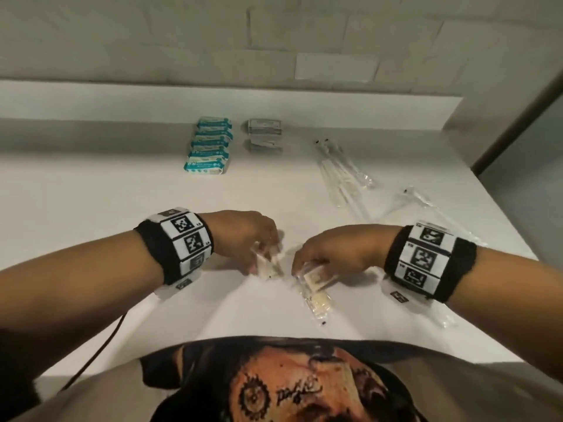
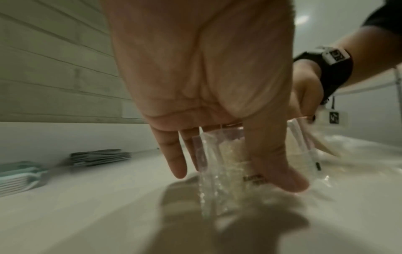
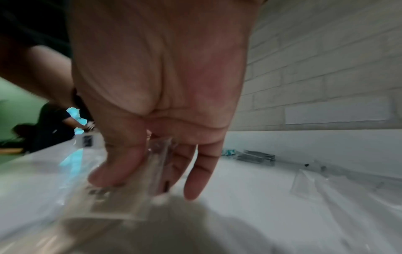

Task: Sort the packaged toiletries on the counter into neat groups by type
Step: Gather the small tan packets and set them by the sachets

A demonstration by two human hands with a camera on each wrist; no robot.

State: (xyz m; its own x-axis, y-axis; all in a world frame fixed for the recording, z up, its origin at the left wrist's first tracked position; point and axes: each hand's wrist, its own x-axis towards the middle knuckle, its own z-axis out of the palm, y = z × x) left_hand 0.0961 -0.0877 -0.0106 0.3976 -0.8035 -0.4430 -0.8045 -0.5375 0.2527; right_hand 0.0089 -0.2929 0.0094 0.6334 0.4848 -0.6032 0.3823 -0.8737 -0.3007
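My left hand (image 1: 262, 254) pinches a clear packet with a pale pad inside (image 1: 269, 268), seen upright between thumb and fingers in the left wrist view (image 2: 224, 165). My right hand (image 1: 310, 266) pinches a similar clear packet (image 1: 315, 277) just to the right, blurred in the right wrist view (image 3: 121, 197). Another such packet (image 1: 318, 301) lies on the white counter (image 1: 91, 193) under it. Both hands are near the counter's front middle.
At the back stand a row of teal-and-white packs (image 1: 210, 144) and a stack of grey sachets (image 1: 264, 135). Clear long wrapped items (image 1: 344, 175) lie at the right, more near my right wrist (image 1: 426, 202). A tiled wall (image 1: 274, 35) backs the counter.
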